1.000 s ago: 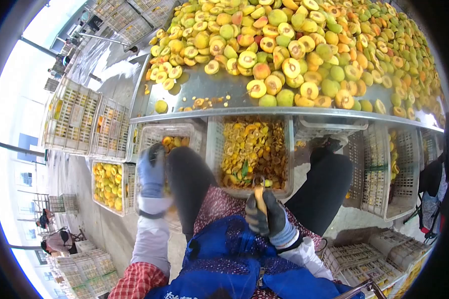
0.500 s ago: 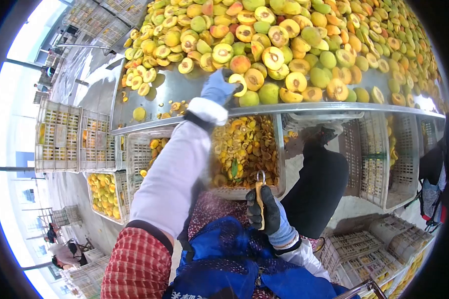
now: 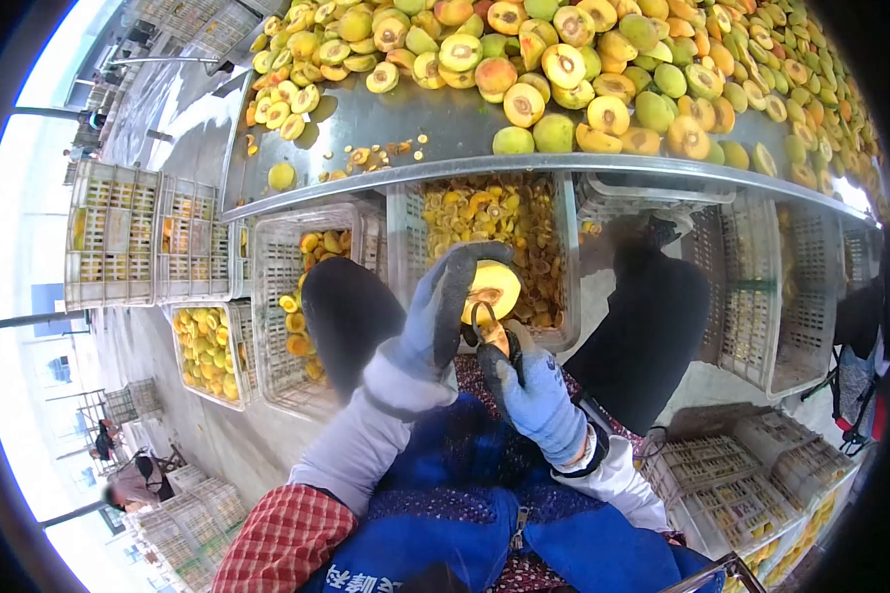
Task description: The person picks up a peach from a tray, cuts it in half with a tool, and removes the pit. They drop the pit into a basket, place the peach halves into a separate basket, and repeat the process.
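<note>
My left hand [image 3: 437, 308], in a grey-blue glove with dark fingers, grips a yellow peach half [image 3: 496, 284] with its cut face toward me. In my right hand [image 3: 542, 393], gloved the same way, is a looped pitting knife [image 3: 500, 342] with a wooden-coloured handle. Its metal loop lies against the lower edge of the cut face. Both hands are close together above my lap, in front of a crate [image 3: 571, 321] holding peach scraps and pits.
Beyond the crates, a metal table [image 3: 366, 117] carries a large heap of halved peaches [image 3: 564, 65]. Another crate [image 3: 267, 267] at the left holds peach pieces. Stacked crates [image 3: 114, 237] stand farther left, and more crates [image 3: 697, 465] sit at the lower right.
My left hand has come back from the table edge to my lap with a peach half. My right hand has raised the pitting knife to the fruit.
</note>
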`<state>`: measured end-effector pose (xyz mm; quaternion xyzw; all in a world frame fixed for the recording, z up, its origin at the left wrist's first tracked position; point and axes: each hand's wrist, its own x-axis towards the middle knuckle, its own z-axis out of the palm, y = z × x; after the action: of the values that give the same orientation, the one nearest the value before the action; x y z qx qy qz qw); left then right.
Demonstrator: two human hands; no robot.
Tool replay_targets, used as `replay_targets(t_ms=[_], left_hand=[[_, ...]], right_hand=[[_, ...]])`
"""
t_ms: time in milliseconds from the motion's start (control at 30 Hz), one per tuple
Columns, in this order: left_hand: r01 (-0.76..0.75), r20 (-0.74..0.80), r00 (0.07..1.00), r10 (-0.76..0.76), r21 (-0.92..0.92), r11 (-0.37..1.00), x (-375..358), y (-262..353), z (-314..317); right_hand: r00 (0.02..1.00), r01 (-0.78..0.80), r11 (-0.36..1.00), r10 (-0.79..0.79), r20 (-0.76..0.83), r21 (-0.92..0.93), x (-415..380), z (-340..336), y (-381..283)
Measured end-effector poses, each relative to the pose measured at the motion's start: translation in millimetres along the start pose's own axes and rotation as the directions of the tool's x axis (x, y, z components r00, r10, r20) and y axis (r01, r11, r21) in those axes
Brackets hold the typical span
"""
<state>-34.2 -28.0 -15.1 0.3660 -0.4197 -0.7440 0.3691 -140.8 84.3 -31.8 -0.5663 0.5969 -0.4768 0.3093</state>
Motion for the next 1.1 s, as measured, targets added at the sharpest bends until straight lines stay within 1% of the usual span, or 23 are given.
replay_targets(t_ms=[33, 100, 133, 167, 200, 267, 400, 467, 500, 567, 600, 667, 700, 767, 800, 867, 900, 933, 967, 1000, 1033, 1067, 1100], left_hand=[[-0.017, -0.002, 1.0, 0.017, 0.024, 1.0, -4, 2, 3], [-0.043, -0.012, 0.999, 0.043, 0.047, 0.998, -11, 3, 2], [-0.01, -0.032, 0.999, 0.011, 0.022, 1.0, -16, 2, 0], [0.022, -0.046, 0.999, -0.022, -0.003, 1.0, -19, 3, -1], [0.021, -0.047, 0.999, -0.021, -0.005, 1.0, -22, 4, 1], [-0.051, -0.062, 0.997, 0.054, 0.062, 0.997, -29, 9, 8], [-0.043, -0.058, 0.997, 0.042, -0.001, 0.999, -37, 5, 10], [-0.048, -0.13, 0.99, 0.051, 0.024, 0.999, -42, 4, 14], [-0.045, -0.132, 0.99, 0.048, 0.025, 0.999, -44, 4, 14], [-0.175, -0.094, 0.976, 0.198, 0.21, 0.962, -45, 2, 13], [-0.169, -0.095, 0.977, 0.192, 0.213, 0.962, -47, 4, 14], [-0.137, -0.072, 0.985, 0.159, 0.244, 0.96, -48, 9, 16], [-0.135, -0.074, 0.985, 0.157, 0.247, 0.96, -48, 9, 18], [-0.148, -0.078, 0.981, 0.179, 0.303, 0.941, -48, 8, 22], [-0.146, -0.079, 0.981, 0.178, 0.305, 0.941, -48, 7, 22], [-0.257, 0.028, 0.963, 0.268, 0.392, 0.883, -48, 5, 21], [-0.255, 0.03, 0.964, 0.265, 0.395, 0.883, -48, 5, 21], [-0.249, 0.049, 0.967, 0.252, 0.418, 0.874, -47, 5, 21], [-0.245, 0.068, 0.968, 0.241, 0.442, 0.863, -46, 6, 21], [-0.245, 0.071, 0.969, 0.239, 0.443, 0.862, -45, 6, 21], [-0.277, 0.092, 0.96, 0.266, 0.474, 0.836, -44, 5, 21], [-0.309, 0.115, 0.949, 0.292, 0.503, 0.807, -43, 5, 21], [-0.312, 0.121, 0.949, 0.292, 0.503, 0.806, -40, 6, 23]], right_hand=[[1.0, 0.002, 1.0, -0.002, 0.005, -0.006, 2, -6, -9], [0.979, -0.106, 0.979, 0.134, 0.157, -0.172, 8, -15, -21], [0.988, -0.092, 0.98, 0.112, 0.105, -0.176, 10, -17, -26], [0.988, -0.092, 0.98, 0.112, 0.106, -0.176, 9, -17, -26], [0.992, -0.076, 0.982, 0.092, 0.087, -0.175, 9, -18, -26], [0.995, -0.046, 0.978, 0.063, 0.08, -0.201, 9, -19, -28], [0.993, -0.078, 0.984, 0.091, 0.075, -0.159, 2, -13, -31], [0.995, -0.071, 0.987, 0.08, 0.056, -0.147, -3, -10, -28], [0.995, -0.073, 0.987, 0.082, 0.057, -0.145, -4, -9, -29], [0.99, -0.114, 0.983, 0.124, 0.067, -0.142, -6, -8, -30], [0.989, -0.119, 0.983, 0.129, 0.068, -0.138, -10, -7, -29], [0.998, -0.05, 0.992, 0.054, 0.032, -0.113, -16, -4, -23], [0.998, -0.052, 0.993, 0.056, 0.032, -0.109, -18, -2, -23], [0.999, -0.011, 1.0, 0.011, -0.03, -0.009, -24, 1, -21], [0.999, -0.013, 1.0, 0.013, -0.029, -0.007, -27, 2, -20], [0.999, 0.02, 0.992, -0.014, -0.048, 0.124, -35, 6, -13], [0.999, 0.018, 0.992, -0.012, -0.051, 0.127, -42, 14, -4], [0.997, -0.049, 0.955, 0.066, -0.05, 0.293, -52, 24, 9], [0.99, -0.108, 0.886, 0.14, -0.037, 0.451, -52, 27, 10], [0.989, -0.108, 0.885, 0.141, -0.04, 0.453, -52, 25, 11], [0.967, -0.247, 0.776, 0.232, 0.102, 0.581, -50, 20, 11], [0.922, -0.386, 0.633, 0.293, 0.254, 0.671, -48, 15, 7], [0.923, -0.382, 0.633, 0.293, 0.248, 0.673, -47, 14, 3]])
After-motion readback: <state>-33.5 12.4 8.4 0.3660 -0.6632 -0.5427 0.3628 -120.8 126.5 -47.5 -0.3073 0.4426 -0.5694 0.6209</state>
